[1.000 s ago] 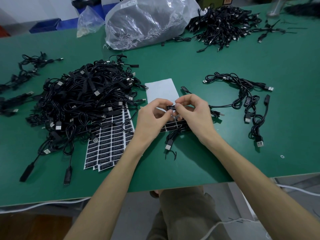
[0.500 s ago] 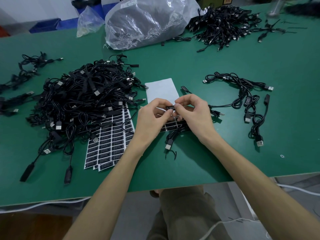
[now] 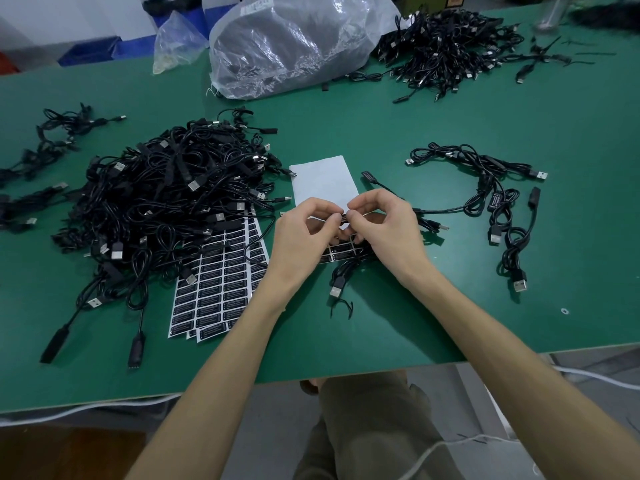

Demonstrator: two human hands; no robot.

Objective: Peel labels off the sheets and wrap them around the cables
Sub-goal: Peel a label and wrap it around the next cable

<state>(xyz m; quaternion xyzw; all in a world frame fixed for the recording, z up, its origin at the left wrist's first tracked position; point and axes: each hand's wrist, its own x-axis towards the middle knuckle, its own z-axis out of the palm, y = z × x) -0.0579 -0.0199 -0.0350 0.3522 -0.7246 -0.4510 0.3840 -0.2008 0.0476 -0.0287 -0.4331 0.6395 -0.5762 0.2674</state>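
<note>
My left hand (image 3: 304, 233) and my right hand (image 3: 388, 230) meet above the table's middle, fingertips pinching a black cable's inline part (image 3: 344, 216) with a black label on it. That cable (image 3: 346, 268) hangs down between my wrists to a USB plug (image 3: 335, 291). Under my hands lies a partly used label sheet (image 3: 337, 252); its upper part is bare white backing (image 3: 323, 181). Full sheets of black labels (image 3: 218, 285) lie to the left.
A big heap of black USB cables (image 3: 166, 202) fills the left of the green table (image 3: 381, 327). A few cables (image 3: 498, 209) lie to the right. A plastic bag (image 3: 294, 43) and another cable heap (image 3: 446, 50) sit at the back.
My fingertips have shifted slightly on the cable part, closing together over the label. The cable and sheets lie as before.
</note>
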